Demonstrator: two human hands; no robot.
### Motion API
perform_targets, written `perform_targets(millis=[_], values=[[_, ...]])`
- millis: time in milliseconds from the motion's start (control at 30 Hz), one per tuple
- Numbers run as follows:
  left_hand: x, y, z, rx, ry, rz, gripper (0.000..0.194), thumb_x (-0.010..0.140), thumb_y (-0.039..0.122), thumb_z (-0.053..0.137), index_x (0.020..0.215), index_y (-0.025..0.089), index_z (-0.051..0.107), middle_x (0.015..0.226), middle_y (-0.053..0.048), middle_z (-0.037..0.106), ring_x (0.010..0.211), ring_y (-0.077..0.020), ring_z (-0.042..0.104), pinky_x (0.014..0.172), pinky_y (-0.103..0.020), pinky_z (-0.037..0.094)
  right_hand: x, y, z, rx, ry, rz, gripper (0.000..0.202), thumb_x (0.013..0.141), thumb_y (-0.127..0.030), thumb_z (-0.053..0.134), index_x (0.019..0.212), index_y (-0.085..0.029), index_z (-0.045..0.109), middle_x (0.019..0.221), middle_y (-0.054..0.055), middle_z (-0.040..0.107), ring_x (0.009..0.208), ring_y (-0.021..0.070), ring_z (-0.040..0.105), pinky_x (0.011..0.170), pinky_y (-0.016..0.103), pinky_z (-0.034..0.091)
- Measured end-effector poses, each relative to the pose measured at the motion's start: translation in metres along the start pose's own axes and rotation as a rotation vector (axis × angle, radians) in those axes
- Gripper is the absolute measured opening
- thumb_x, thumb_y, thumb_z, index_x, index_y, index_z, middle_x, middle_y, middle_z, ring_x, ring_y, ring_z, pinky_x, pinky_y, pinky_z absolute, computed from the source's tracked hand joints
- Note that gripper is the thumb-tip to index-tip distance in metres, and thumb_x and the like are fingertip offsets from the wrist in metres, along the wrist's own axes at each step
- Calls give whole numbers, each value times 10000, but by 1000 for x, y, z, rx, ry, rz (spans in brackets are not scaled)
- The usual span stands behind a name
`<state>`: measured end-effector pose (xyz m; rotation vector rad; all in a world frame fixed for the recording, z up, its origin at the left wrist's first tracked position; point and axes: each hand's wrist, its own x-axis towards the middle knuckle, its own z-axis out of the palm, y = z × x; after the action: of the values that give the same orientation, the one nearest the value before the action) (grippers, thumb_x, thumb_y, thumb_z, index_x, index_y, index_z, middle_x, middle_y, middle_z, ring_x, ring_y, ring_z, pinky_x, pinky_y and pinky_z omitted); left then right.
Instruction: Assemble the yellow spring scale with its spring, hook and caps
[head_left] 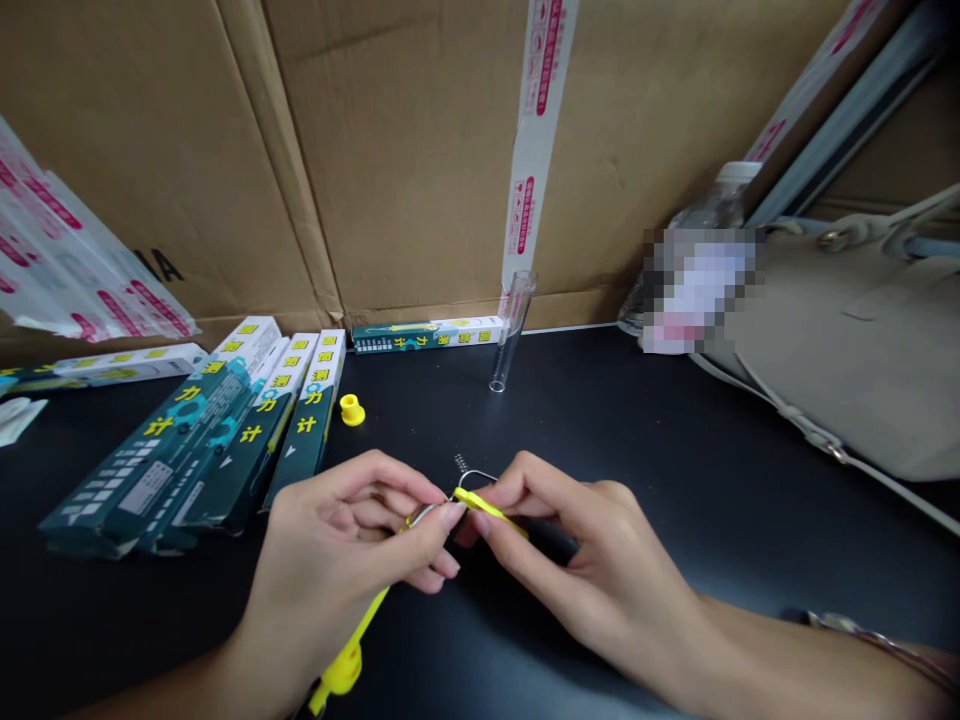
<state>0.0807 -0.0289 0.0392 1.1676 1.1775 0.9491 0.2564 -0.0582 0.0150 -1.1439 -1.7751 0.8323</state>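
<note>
My left hand [352, 540] is closed, thumb and forefinger pinching a thin metal wire [421, 516]. A yellow plastic rod [367, 620] with a round knob [343, 672] runs down below this palm. In a pinch of my right hand [577, 560] is a small flat yellow plastic piece [474, 501], its tip meeting the left fingertips. Just beyond the fingers show a bent metal wire loop [480, 474] and a small coil spring [460, 463]; how they join the yellow parts is hidden. A yellow flanged cap [351, 410] sits on the table past my left hand.
Several long green-and-white boxes [300, 420] lie at the left, and another box [427, 335] lies along the cardboard wall [420, 150]. A clear plastic tube [514, 332] stands upright on the black table [600, 400]. A bottle [697, 260] and a beige bag [840, 350] are at the right.
</note>
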Motion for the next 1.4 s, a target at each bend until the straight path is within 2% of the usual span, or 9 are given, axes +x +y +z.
perform_targets(millis=[367,600,967,1400], values=[[0,-1,-1,-10,2,-6,123,686,128,792,646,175,686,537,44,722,496,-135,721,463,-148,596,0,-1,-1,-1,-16,-17,114,989,-189,534,896,-188,600,756,-25,722,617,94,634,568,197,444],[1,2,-4,26,-31,-34,92,700,141,791,676,183,712,559,49,727,549,-157,749,500,-166,615,0,-1,-2,25,-13,-16,100,985,-181,544,908,-183,609,794,-10,743,679,99,683,587,187,461],[1,-5,-3,4,-20,15,84,671,157,799,661,187,721,571,44,743,541,-136,740,498,-137,609,-3,-1,0,18,-9,-37,96,983,-168,547,909,-183,607,790,-21,731,668,89,664,602,183,460],[2,-10,-4,80,-14,71,75,680,194,813,672,189,739,580,30,742,510,-144,726,506,-160,622,-3,-1,-1,-26,-19,-78,89,987,-163,533,924,-188,590,787,-8,733,666,105,664,615,203,473]])
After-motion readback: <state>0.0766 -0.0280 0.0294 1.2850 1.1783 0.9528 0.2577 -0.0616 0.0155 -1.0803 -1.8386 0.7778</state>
